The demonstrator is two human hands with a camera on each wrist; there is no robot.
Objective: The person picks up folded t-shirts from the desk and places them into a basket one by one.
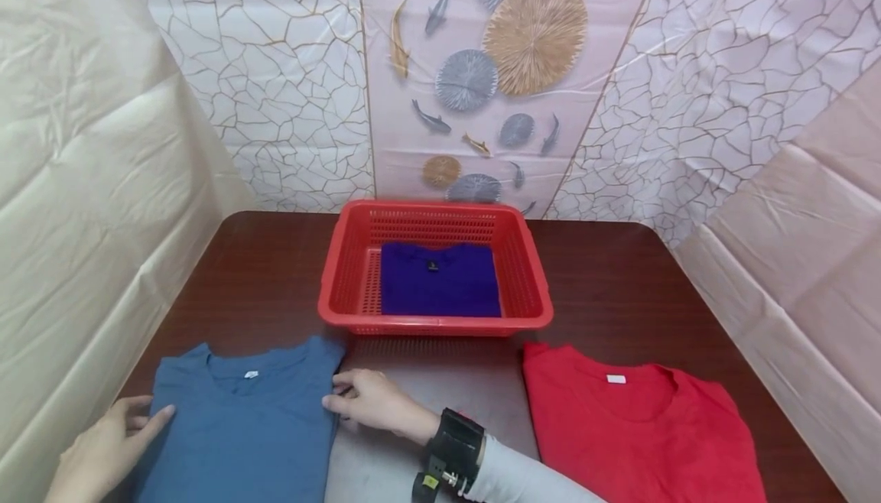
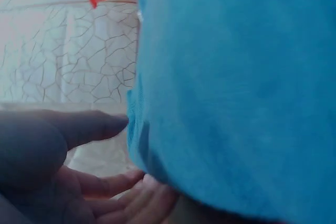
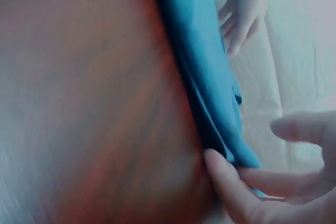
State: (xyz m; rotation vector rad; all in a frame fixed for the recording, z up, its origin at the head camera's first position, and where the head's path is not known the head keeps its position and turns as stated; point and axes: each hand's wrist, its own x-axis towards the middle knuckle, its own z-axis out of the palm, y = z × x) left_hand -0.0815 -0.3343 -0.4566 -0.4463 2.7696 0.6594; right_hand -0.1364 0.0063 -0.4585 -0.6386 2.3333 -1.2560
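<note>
Nearest us, running out of view at the bottom, lies the blue T-shirt [image 1: 255, 434], flat on the table [image 1: 592, 266] with its collar at the far end; we judge that its long axis runs away from us. It sits between the hands: to the right of the left hand [image 1: 103, 446], to the left of the right hand [image 1: 378, 404]. Both hands touch its side edges, thumb and fingers apart; neither is clamped on the fabric. The governing relation, in our judgement, is to the red basket [image 1: 440, 322], which stands beyond the shirt and to its right, near the far right corner; the right hand is nearer to it. A purple shirt [image 1: 440, 289] lies inside, so we note the raised near rim. Bare tabletop separates us from the red T-shirt [image 1: 633, 434] on the right; the cream curtain [image 1: 103, 205] limits room on the left.
</note>
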